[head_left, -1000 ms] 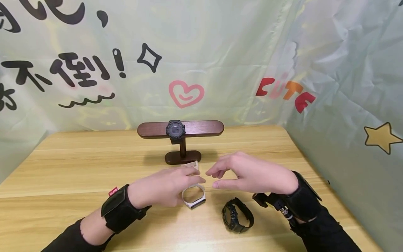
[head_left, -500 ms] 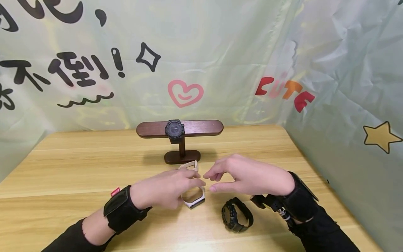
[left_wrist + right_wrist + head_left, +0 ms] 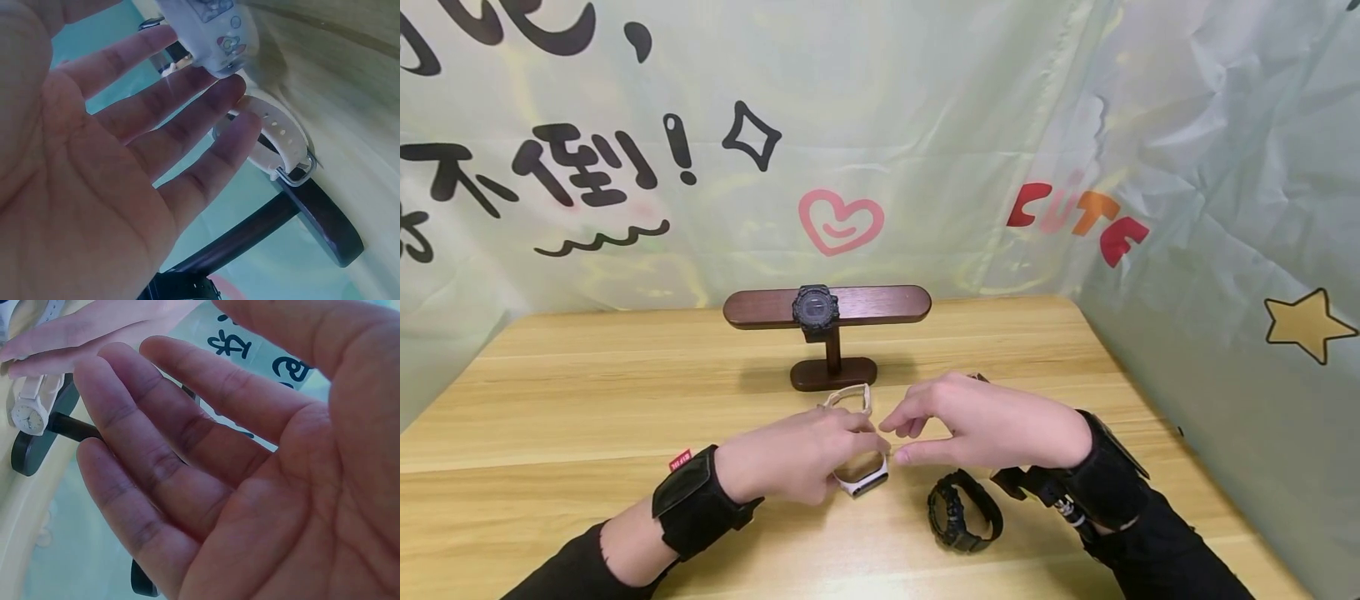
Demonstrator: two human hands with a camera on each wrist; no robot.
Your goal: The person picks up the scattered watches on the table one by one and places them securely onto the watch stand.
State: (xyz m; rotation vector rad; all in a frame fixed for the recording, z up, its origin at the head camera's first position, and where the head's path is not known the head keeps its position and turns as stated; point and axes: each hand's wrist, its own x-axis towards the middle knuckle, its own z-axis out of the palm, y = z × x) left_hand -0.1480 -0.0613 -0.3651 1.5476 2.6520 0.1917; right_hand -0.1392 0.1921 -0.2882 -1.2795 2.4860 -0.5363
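Observation:
My left hand (image 3: 808, 457) is held over the white wristband (image 3: 863, 482), its fingers extended and overlapping the band's far side. The left wrist view shows those fingers nearly straight beside the white strap (image 3: 209, 37), which has a small coloured pattern. Just beyond them stands a pale watch (image 3: 852, 398) with a metal buckle; its round white dial (image 3: 30, 417) shows in the right wrist view. My right hand (image 3: 981, 421) hovers to the right, fingers loosely bent, palm free of any object, fingertips close to the left fingertips. Below it a black watch (image 3: 962, 512) rests on its side.
A dark wooden T-shaped stand (image 3: 883, 305) rises behind the pale watch, with a black digital watch (image 3: 815, 308) strapped on its bar. A small brown thing (image 3: 978, 377) peeks out beyond my right hand. Printed cloth (image 3: 955, 150) hangs behind and along the right of the wooden table (image 3: 587, 375).
Both hands have drifted slightly: the left toward the right and nearer, the right toward the left. More of the pale watch shows, and a brown thing appears beyond the right hand.

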